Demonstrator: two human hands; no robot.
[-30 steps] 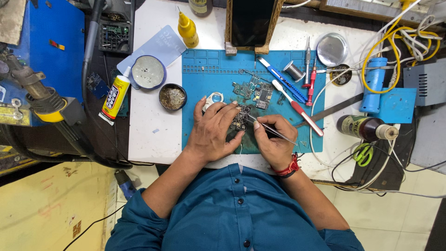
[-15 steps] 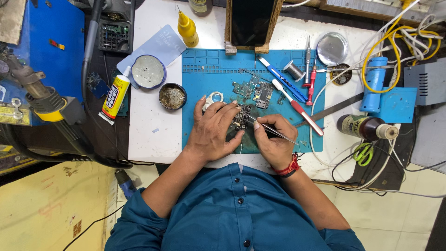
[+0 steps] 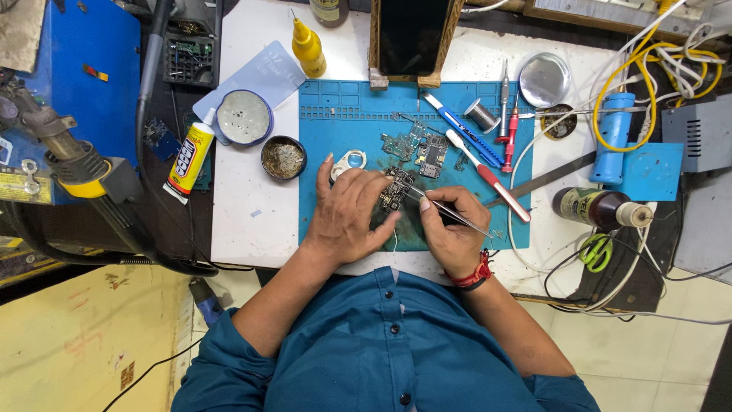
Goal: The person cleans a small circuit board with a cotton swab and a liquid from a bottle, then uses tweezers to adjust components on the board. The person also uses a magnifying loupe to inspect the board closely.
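Observation:
My left hand (image 3: pixel 351 214) rests palm down on the blue work mat (image 3: pixel 328 145), its fingers pinning a small dark circuit board (image 3: pixel 396 188). My right hand (image 3: pixel 450 233) grips thin metal tweezers (image 3: pixel 450 215), their tip touching that board. More green circuit board pieces (image 3: pixel 419 146) lie just beyond on the mat. A small metal ring part (image 3: pixel 349 162) sits by my left fingertips.
Screwdrivers and a blue-handled tool (image 3: pixel 465 130) lie right of the boards, with a solder spool (image 3: pixel 482 116). A glue tube (image 3: pixel 189 162), two round tins (image 3: pixel 244 118), a yellow bottle (image 3: pixel 308 47), a phone in a stand (image 3: pixel 412 34), a brown bottle (image 3: pixel 598 207) and a hot-air handle (image 3: pixel 72 156) surround the mat.

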